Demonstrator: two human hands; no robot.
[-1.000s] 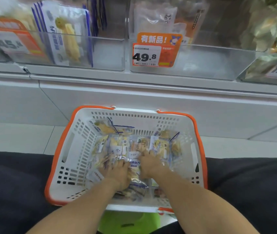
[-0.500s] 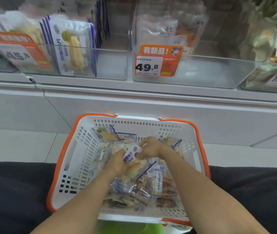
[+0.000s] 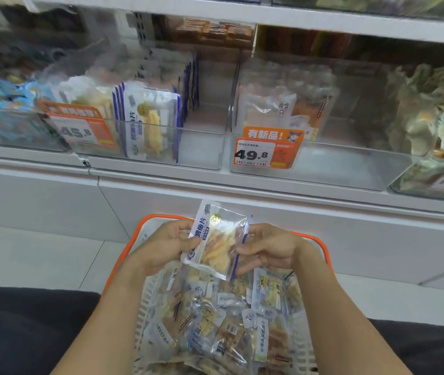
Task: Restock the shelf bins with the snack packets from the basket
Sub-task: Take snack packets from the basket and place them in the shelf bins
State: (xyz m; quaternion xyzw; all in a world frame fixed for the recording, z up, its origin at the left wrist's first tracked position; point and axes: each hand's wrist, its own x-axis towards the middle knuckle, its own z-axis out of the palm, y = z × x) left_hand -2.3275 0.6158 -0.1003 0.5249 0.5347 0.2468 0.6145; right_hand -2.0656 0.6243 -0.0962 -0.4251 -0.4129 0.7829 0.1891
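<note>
Right now, from the head view, I have one snack packet [image 3: 216, 240] lifted above the basket [image 3: 323, 246], my left hand [image 3: 165, 246] pinching its left edge and my right hand [image 3: 268, 249] curled round its right edge. Both grips sit only on the thin side seams, so I judge the slick film could slide out and drop back into the pile, or twist as I raise it toward the shelf.

A second risk is picking the wrong bin: the matching blue-edged packets [image 3: 149, 123] stand upright in the clear bin [image 3: 202, 155] behind the 45.8 price tag [image 3: 78, 131], while the next bin [image 3: 350, 169], tagged 49.8 [image 3: 265, 151], holds different pale pouches at its back and is bare toward the front. Pushing in too hard could tip the standing row.

The basket below my hands is heaped with loose packets [image 3: 223, 320] lying at all angles. Further right, another bin [image 3: 429, 182] holds green and orange bags, too blurred to name
</note>
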